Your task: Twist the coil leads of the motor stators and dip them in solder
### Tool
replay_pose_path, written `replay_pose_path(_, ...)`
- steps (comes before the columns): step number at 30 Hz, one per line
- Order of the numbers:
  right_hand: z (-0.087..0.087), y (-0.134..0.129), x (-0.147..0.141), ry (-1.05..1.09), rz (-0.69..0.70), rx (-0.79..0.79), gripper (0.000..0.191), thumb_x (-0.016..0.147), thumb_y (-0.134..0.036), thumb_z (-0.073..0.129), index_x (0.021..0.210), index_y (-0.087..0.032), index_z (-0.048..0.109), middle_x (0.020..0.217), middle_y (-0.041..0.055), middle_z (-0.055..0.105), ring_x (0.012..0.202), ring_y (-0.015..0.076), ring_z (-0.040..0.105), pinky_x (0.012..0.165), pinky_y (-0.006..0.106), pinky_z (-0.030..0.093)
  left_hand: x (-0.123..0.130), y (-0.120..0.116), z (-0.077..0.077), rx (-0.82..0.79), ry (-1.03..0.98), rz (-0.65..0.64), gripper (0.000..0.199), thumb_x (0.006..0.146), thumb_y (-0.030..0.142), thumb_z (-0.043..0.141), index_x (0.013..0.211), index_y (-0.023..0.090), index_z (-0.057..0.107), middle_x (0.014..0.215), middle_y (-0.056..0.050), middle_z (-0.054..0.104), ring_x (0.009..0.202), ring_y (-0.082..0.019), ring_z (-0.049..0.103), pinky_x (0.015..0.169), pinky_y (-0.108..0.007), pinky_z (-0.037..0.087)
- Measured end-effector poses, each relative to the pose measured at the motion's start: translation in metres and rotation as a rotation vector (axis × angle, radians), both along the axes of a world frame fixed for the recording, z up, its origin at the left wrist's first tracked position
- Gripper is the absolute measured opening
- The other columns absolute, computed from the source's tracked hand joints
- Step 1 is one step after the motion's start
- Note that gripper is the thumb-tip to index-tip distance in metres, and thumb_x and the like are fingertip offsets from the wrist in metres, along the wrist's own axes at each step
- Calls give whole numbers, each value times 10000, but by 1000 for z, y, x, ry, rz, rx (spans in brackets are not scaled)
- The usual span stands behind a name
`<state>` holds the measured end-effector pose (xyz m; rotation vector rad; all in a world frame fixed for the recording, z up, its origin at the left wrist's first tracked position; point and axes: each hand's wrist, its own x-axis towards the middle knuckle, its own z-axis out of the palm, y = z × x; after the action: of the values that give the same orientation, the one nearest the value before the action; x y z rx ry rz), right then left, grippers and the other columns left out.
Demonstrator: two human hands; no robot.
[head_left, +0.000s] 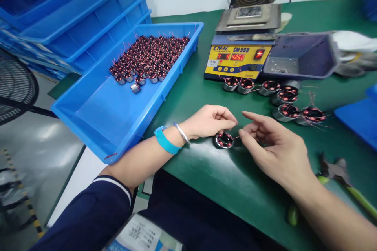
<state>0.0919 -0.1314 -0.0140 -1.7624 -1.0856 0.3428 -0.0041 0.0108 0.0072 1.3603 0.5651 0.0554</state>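
Observation:
A motor stator (pixel 224 140), a silver ring with copper windings and a black core, sits on the green table between my hands. My left hand (pixel 212 120) is closed in a pinch just above its rim; what lies between the fingertips is too small to make out. A thin copper wire (pixel 236 137) sticks out from the stator's right side, towards my right thumb. My right hand (pixel 271 141) is open, thumb and index finger apart, with the other fingers curled. More stators (pixel 287 96) with loose wire ends stand in a bent row beyond my right hand.
At left, a blue tray (pixel 100 106) holds many stators; stacked blue bins (pixel 97 15) rise behind. A yellow soldering station (pixel 237 60) and a grey bin (pixel 303 55) stand at the back. Green-handled cutters (pixel 338 172) lie by my right forearm. A fan (pixel 14 80) is far left.

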Motion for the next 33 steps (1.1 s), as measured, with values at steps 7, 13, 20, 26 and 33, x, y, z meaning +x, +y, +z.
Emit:
replay_pose_path(7, -1, -4, 12, 19, -44, -9, 218, 815, -369, 657, 902, -180, 723, 737, 40, 718, 607, 141, 678, 578, 230, 555, 3, 0, 2, -52, 43, 32, 217, 814, -31, 574, 644, 104, 566, 513, 66, 569, 372, -7, 413, 408, -166, 284)
replay_pose_path(13, 3, -5, 9, -202, 20, 93, 186, 874, -283, 634, 1001, -181, 726, 825, 28, 728, 663, 115, 676, 669, 212, 569, 4, -2, 7, -115, 81, -9, 251, 836, -21, 544, 619, 103, 558, 543, 26, 633, 324, 3, 346, 365, -166, 237)
replay_pose_path(20, 3, 0, 4, -111, -38, 45, 154, 827, -334, 675, 823, -199, 747, 721, 22, 728, 583, 127, 665, 582, 209, 553, 3, -4, 10, -129, 73, -30, 271, 844, -27, 524, 612, 110, 547, 515, 27, 625, 324, 4, 342, 365, -153, 234)
replay_pose_path(26, 10, 5, 3, 79, -78, 31, 175, 740, -363, 729, 731, -189, 736, 652, 31, 713, 535, 135, 656, 529, 205, 549, 1, -4, 9, -116, 71, -61, 226, 829, 6, 570, 626, 105, 571, 541, 20, 634, 396, -7, 408, 415, -150, 289)
replay_pose_path(33, 5, 3, 3, 169, -90, 42, 210, 727, -400, 742, 752, -193, 721, 662, 33, 700, 541, 136, 640, 555, 239, 567, 1, -3, 5, -92, 53, -90, 190, 805, 2, 596, 641, 98, 599, 554, 20, 628, 515, -30, 528, 551, -154, 396)
